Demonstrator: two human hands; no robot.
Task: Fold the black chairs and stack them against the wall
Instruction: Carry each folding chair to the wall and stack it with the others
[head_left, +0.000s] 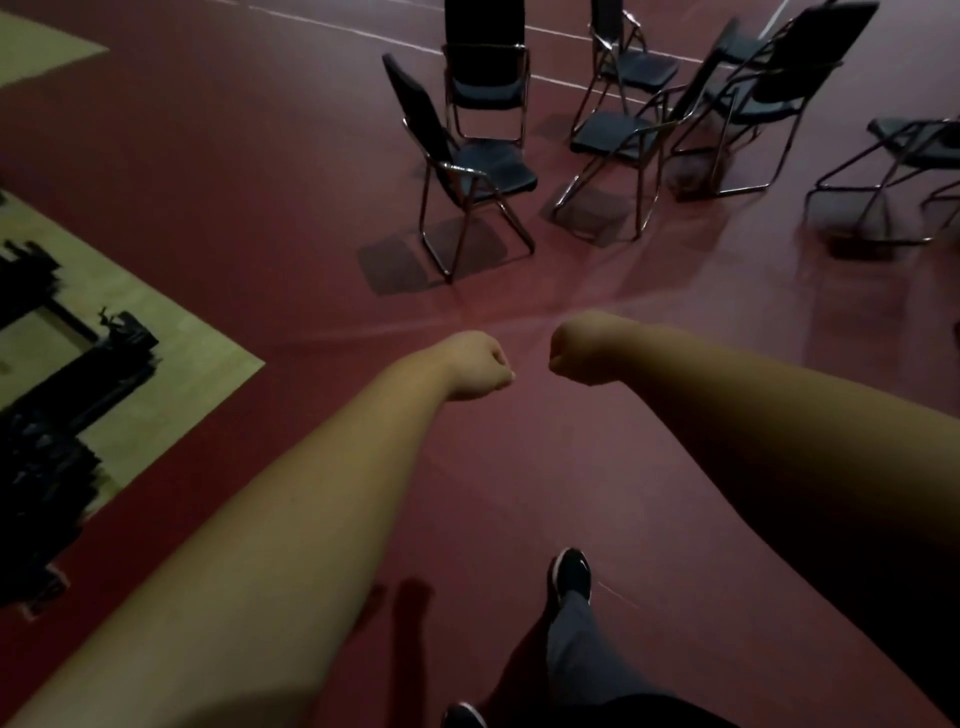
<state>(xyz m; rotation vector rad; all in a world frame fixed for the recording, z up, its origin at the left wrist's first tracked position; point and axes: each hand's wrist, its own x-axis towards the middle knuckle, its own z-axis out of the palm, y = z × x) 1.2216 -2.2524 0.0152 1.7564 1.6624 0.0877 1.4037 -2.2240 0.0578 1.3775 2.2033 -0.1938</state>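
Above red floor (260, 156) | left hand (478, 366), right hand (574, 353) fisted, empty | far-right chair (919, 140) cropped by edge

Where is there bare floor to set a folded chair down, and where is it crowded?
Free: the red floor between the left hand, right hand and nearest chair, and the wide strip between that chair and the tan flooring. Crowded: the chair cluster upper right; dark stacked items along the left edge.
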